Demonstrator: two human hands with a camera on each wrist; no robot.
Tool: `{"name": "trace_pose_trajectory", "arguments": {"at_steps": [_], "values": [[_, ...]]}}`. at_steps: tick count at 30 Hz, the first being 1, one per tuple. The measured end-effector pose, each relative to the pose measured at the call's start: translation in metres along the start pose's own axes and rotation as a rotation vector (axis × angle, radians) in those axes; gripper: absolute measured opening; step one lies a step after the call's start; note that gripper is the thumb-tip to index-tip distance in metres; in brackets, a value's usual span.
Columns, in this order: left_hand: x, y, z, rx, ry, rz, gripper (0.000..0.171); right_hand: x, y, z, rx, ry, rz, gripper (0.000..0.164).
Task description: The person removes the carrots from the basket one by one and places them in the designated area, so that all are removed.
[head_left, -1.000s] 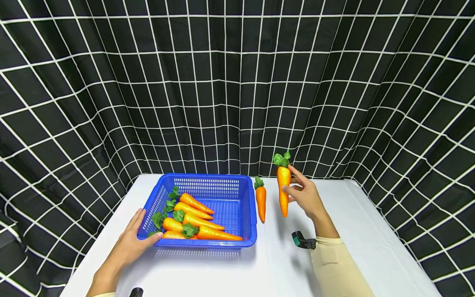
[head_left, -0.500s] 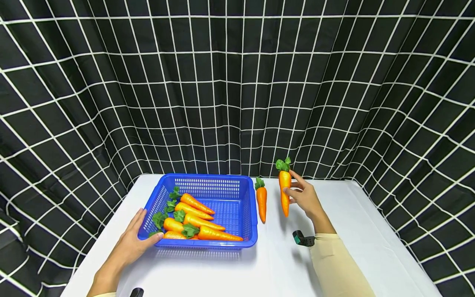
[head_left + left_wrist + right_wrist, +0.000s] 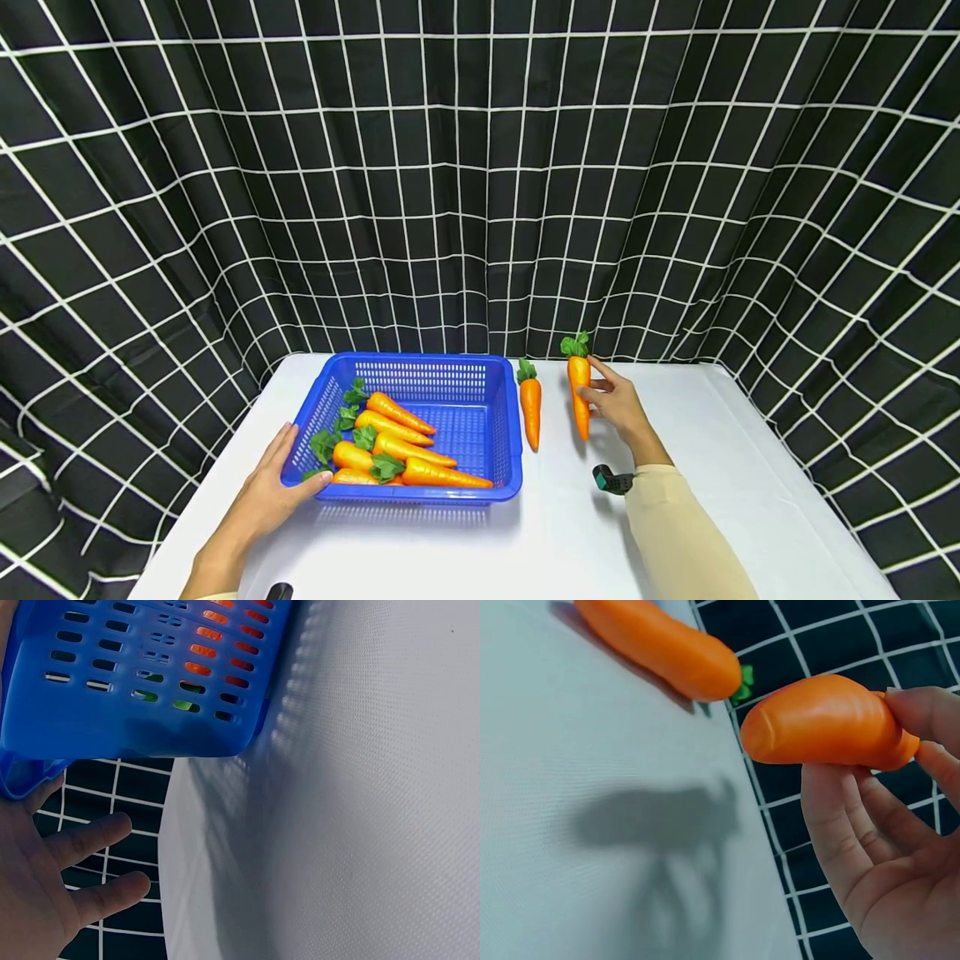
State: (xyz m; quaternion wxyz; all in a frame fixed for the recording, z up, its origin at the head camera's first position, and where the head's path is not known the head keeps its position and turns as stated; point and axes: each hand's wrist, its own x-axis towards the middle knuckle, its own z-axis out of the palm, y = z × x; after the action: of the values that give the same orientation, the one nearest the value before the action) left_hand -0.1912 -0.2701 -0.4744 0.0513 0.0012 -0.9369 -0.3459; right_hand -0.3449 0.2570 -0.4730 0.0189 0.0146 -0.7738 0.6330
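My right hand [image 3: 618, 408] pinches an orange carrot [image 3: 578, 371] with green leaves between thumb and fingers. In the right wrist view this carrot [image 3: 817, 724] is held apart from its shadow on the white tabletop. Just to its left, a second carrot [image 3: 530, 408] lies on the table beside the basket, leaves toward the back. My left hand [image 3: 262, 492] rests against the near left corner of the blue plastic basket [image 3: 420, 493], thumb at the rim. Two of its fingers [image 3: 90, 840] stretch out straight in the left wrist view. Several carrots [image 3: 405, 450] lie in the basket's left and front part.
A white cloth [image 3: 570, 550] covers the table. A black curtain [image 3: 480, 167] with white grid lines stands behind and at both sides. A dark wrist device [image 3: 611, 481] juts from the right wrist; another [image 3: 279, 591] shows at the bottom edge.
My right hand has lowered the carrot a little toward the table and shifted it slightly right. The left hand and the basket stay in place.
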Motion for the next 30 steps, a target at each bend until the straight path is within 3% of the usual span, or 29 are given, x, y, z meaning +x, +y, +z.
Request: {"name": "trace_pose_trajectory", "arguments": {"at_steps": [30], "values": [[0.000, 0.000, -0.001, 0.003, 0.013, 0.005, 0.102, 0.020, 0.044, 0.009, -0.136, 0.055, 0.140, 0.064]]}}
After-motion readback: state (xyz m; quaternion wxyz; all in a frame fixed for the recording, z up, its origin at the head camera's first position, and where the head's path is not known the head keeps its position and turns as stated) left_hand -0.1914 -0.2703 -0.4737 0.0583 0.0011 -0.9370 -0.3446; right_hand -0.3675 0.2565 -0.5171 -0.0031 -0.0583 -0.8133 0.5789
